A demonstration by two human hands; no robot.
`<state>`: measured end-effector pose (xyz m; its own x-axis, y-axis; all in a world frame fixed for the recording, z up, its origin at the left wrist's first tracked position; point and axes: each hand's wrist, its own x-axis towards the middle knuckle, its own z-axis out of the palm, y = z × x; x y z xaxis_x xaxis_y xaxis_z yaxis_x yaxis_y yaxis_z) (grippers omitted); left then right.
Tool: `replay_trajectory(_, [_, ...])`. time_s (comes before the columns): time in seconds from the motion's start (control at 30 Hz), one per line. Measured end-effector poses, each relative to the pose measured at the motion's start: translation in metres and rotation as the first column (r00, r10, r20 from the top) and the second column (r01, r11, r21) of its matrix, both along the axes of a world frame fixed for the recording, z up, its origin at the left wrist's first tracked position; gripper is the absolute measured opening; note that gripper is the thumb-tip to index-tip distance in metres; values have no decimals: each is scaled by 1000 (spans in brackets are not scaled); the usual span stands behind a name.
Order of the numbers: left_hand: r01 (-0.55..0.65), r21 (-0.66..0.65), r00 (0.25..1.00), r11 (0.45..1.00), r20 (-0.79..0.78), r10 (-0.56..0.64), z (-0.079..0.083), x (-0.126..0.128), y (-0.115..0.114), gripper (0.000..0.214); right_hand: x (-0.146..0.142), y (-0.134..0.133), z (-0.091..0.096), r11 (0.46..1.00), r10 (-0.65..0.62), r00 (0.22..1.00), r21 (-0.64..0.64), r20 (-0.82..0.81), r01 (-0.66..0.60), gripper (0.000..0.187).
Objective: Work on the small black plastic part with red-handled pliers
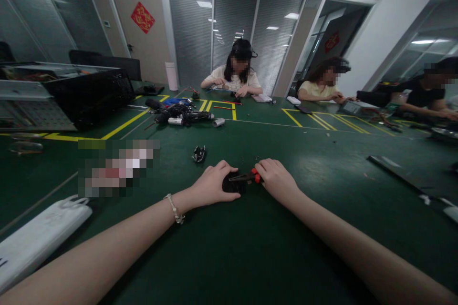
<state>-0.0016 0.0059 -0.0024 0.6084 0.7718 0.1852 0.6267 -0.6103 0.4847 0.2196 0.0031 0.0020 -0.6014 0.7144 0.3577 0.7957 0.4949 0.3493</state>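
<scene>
My left hand (pixel 214 184) grips a small black part (pixel 232 186) low over the green table, thumb and fingers around its left side. The part's exact kind is too dark to make out. In my right hand (pixel 277 178) are needle-nose pliers (pixel 255 176) with red handles, my fingers closed round the grips. The jaws point left and lie against or just over the black part; whether they pinch it I cannot tell. Beyond my left hand rests a small black-and-silver piece (pixel 199 154). Tiny screw-like bits (pixel 256 157) lie just past the pliers.
A black computer case (pixel 89 97) stands at the far left. Tools and cables (pixel 179 112) are heaped mid-table. A white case-like object (pixel 46 233) lies near my left forearm, a dark strip (pixel 397 171) at right. Several people sit across the table (pixel 229 257).
</scene>
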Motion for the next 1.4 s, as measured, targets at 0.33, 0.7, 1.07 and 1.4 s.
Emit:
replay_trajectory(0.33, [1,-9,1000,1000,6,-1,0,-1,0,65,1,-1,0,1000,-11,1000,5,4,11,22])
replay_trajectory(0.7, [-4,-9,1000,1000,1,4,1,-1,0,65,0,-2,1,1000,-11,1000,5,4,11,23])
replay_trajectory(1.07, [-3,-2,1000,1000,-3,3,1,0,-1,64,0,-1,0,1000,-17,1000,-4,-1,17,24])
replay_trajectory(1.4, [4,11,1000,1000,4,-4,1,0,-1,64,0,-2,1,999,-5,1000,33,-1,5,24])
